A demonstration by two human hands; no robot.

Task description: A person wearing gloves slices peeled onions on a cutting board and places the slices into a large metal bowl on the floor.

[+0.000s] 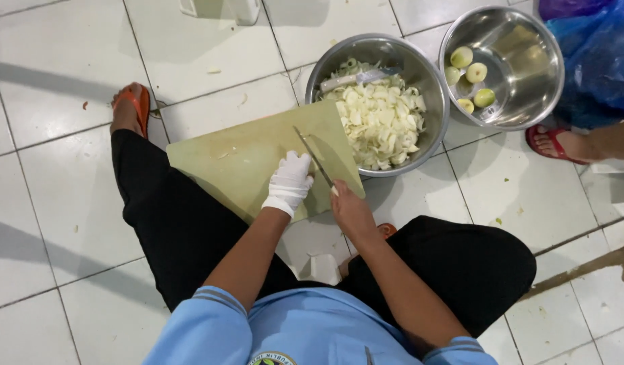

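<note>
Hidden: whatever lies under the left hand (289, 182) is covered by its white glove; the bag (595, 54) is cut off at the frame edge.
Left hand: pressed down, curled, on the board (237, 162).
Right hand (351, 211): bare, clenched round the knife (314, 159), blade angled across the board.
Board: pale green, flat on the tiled floor (55, 169).
Bowl (420, 74): steel, touching the board's edge, heaped with white slices (379, 122).
Second bowl (521, 88): steel, beside it, few peeled onions (470, 74).
Nearby: another person's foot (562, 143), red sandal.

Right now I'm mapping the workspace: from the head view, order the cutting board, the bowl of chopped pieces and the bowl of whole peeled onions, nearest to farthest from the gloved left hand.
1. Cutting board, under the left hand.
2. Bowl of chopped pieces, beyond the board.
3. Bowl of whole peeled onions, far right.
</note>
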